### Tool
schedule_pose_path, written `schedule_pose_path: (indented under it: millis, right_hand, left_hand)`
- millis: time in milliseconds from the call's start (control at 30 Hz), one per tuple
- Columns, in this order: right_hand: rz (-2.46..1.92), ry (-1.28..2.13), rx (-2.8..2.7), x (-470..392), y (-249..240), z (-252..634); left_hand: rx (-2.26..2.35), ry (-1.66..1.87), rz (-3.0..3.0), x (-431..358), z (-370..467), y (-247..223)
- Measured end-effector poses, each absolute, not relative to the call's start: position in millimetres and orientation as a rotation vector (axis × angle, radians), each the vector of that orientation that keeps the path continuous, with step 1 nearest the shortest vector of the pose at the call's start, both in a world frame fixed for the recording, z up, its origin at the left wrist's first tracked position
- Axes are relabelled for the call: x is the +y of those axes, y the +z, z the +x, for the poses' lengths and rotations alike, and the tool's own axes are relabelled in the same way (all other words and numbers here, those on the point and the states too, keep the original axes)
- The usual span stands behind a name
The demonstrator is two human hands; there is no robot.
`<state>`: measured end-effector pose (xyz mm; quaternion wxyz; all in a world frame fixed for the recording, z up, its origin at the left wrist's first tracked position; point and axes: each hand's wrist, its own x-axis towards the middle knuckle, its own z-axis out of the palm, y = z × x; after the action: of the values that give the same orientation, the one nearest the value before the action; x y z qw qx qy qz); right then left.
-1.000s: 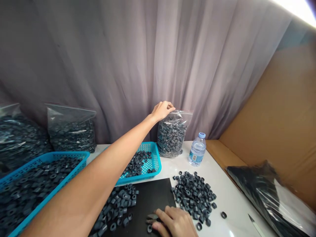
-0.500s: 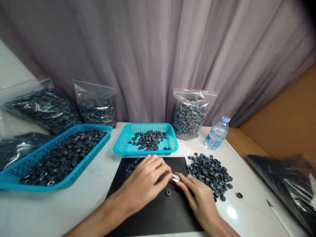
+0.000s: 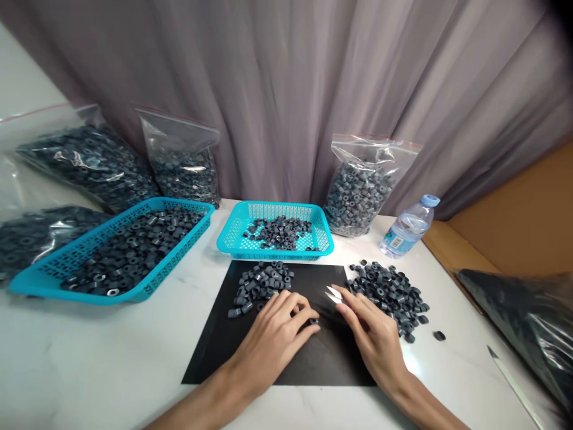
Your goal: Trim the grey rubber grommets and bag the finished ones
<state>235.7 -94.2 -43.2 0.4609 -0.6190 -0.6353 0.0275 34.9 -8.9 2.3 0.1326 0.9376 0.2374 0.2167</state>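
Left hand (image 3: 278, 325) has moved to a small dark-grey ring (image 3: 313, 322)

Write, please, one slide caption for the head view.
Left hand pinches a dark ring over a black mat; right hand holds a two-pointed tool.

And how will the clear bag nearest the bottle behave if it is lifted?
The clear bag is probably floppy at the top, where it creases; it may feel heavy, since small pieces fill most of it.
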Motion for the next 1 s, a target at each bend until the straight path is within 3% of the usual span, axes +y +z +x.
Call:
schedule_pose_path:
  millis: [233,433,867,1000]
  right_hand:
    - [-1.562,0.055,-1.577,-94,-44,239]
    - [-1.611,0.119,-1.568,-92,-39,238]
    - [-1.593,0.198,-1.534,-90,-38,237]
    - [-1.587,0.173,-1.542,-90,-37,237]
  left_hand:
    - [0.374,1.038,2.692,-16,22,30]
    - [0.307,1.167,2.597,-25,15,41]
    - [0.420,1.240,2.510,-22,10,49]
    - [0.658,1.018,2.248,-24,13,47]
